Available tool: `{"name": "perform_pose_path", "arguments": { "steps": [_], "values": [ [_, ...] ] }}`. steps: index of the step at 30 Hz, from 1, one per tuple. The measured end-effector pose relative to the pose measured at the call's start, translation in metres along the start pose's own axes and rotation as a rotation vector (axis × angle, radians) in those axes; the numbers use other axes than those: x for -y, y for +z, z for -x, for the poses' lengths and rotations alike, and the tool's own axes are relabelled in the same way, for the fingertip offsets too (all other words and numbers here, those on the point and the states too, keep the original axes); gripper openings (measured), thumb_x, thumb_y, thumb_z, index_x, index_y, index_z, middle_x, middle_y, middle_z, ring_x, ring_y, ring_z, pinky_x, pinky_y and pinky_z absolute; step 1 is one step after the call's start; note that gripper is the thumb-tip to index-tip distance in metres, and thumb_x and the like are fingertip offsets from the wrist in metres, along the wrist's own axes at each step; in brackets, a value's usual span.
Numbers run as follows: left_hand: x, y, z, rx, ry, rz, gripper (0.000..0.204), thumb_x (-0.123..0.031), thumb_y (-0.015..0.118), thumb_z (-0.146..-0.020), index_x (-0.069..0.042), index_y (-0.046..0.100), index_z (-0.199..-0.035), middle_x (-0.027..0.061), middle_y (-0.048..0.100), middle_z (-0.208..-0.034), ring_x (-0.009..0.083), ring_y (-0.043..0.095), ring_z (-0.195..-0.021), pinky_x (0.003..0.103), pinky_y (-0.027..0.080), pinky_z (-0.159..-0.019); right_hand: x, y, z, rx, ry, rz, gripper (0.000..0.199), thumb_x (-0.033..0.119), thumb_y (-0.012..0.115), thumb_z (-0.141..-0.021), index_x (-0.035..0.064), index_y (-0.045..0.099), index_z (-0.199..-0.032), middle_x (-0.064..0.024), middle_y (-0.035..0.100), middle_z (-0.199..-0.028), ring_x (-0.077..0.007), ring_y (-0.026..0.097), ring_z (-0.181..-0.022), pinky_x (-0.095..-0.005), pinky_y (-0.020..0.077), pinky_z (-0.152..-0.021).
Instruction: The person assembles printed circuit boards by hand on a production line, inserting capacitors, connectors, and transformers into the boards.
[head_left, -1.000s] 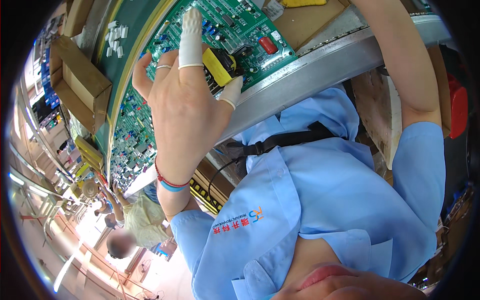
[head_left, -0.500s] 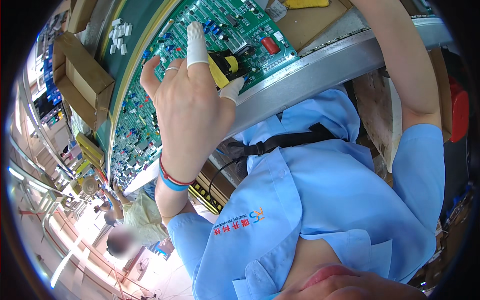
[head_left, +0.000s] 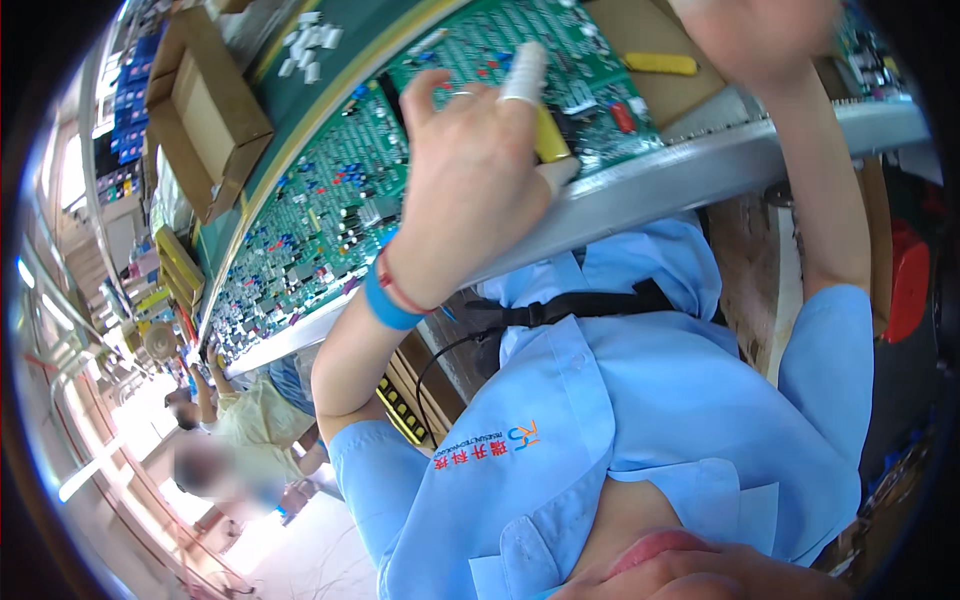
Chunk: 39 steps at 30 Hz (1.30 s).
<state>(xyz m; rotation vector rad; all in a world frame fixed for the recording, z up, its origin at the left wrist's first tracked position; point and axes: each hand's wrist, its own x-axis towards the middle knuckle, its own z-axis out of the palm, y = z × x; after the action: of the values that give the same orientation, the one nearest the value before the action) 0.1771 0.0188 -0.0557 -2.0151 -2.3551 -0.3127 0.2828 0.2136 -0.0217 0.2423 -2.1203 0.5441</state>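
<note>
My left hand (head_left: 480,185) reaches over a green circuit board (head_left: 600,60), with white finger cots on index finger and thumb. These two fingers close around a yellow-and-black transformer (head_left: 550,135) standing on the board, partly hidden by the hand. A red capacitor (head_left: 622,117) sits near the board's right edge. Up at the top right, my right hand (head_left: 762,35) is raised, blurred and cut off by the picture's edge, so its fingers do not show clearly. Below it lies a cardboard box with a yellow stick-like piece (head_left: 661,64) in it.
More populated circuit boards (head_left: 320,210) line the conveyor to the left, beside a metal rail (head_left: 740,150). Beyond them are small white parts (head_left: 308,45) and an open cardboard box (head_left: 205,120). Another person (head_left: 250,430) works farther down the line.
My left hand and the board with the transformer have shifted right, and a dark gap shows between this board and its neighbour. My right hand has come into view at the top.
</note>
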Motion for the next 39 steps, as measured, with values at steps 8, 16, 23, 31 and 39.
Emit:
{"name": "perform_pose_path", "arguments": {
  "steps": [8,16,23,31,39],
  "values": [
    [-0.016,0.012,-0.029,-0.012,0.03,0.071,0.08,-0.034,0.079,-0.072,0.007,0.047,-0.132,0.0119,0.062,-0.066,0.0288,0.064,-0.074,0.048,0.036,-0.097,0.084,0.036,0.092,0.514,-0.272,-0.023,0.02,0.02,0.063,-0.074,0.0035,0.067,-0.086,-0.0046,0.064,-0.09,-0.0143,0.06,-0.059,-0.0266,0.0465,-0.048],
    [-0.019,0.014,-0.048,0.05,0.008,0.156,0.073,-0.032,0.077,-0.077,0.012,0.049,-0.129,0.0117,0.062,-0.06,0.0293,0.064,-0.065,0.047,0.036,-0.098,0.1,0.067,0.086,0.87,0.02,0.148,0.046,0.017,0.057,-0.082,0.0016,0.057,-0.126,-0.0133,0.063,-0.106,-0.0184,0.064,-0.063,-0.0291,0.0501,-0.051],
    [-0.01,0.007,-0.045,0.114,0.001,0.299,0.051,-0.028,0.076,-0.079,0.01,0.06,-0.111,0.0133,0.064,-0.062,0.0284,0.063,-0.062,0.04,0.036,-0.099,0.1,0.07,0.084,0.829,-0.062,0.203,0.045,0.017,0.056,-0.083,0.002,0.059,-0.125,-0.0156,0.063,-0.106,-0.0175,0.064,-0.062,-0.0291,0.0488,-0.049],
    [0.013,-0.019,-0.022,-0.236,-0.066,0.33,0.066,-0.023,0.077,-0.078,-0.005,0.051,-0.136,0.0068,0.071,-0.096,0.0198,0.066,-0.083,0.036,0.044,-0.092,0.093,0.052,0.084,0.865,0.092,0.285,0.046,0.016,0.06,-0.077,0.0043,0.059,-0.121,-0.0074,0.061,-0.121,-0.017,0.06,-0.057,-0.0311,0.05,-0.048],
    [0.054,-0.043,0.049,-0.314,-0.373,0.628,0.058,-0.009,0.067,-0.086,-0.004,0.047,-0.14,0.0072,0.069,-0.098,0.0143,0.061,-0.09,0.03,0.045,-0.09,0.072,-0.008,0.103,0.885,0.342,0.527,0.048,0.007,0.056,-0.079,0.0064,0.056,-0.127,-0.0037,0.057,-0.133,-0.0174,0.065,-0.069,-0.0313,0.0533,-0.058]
  ]
}}
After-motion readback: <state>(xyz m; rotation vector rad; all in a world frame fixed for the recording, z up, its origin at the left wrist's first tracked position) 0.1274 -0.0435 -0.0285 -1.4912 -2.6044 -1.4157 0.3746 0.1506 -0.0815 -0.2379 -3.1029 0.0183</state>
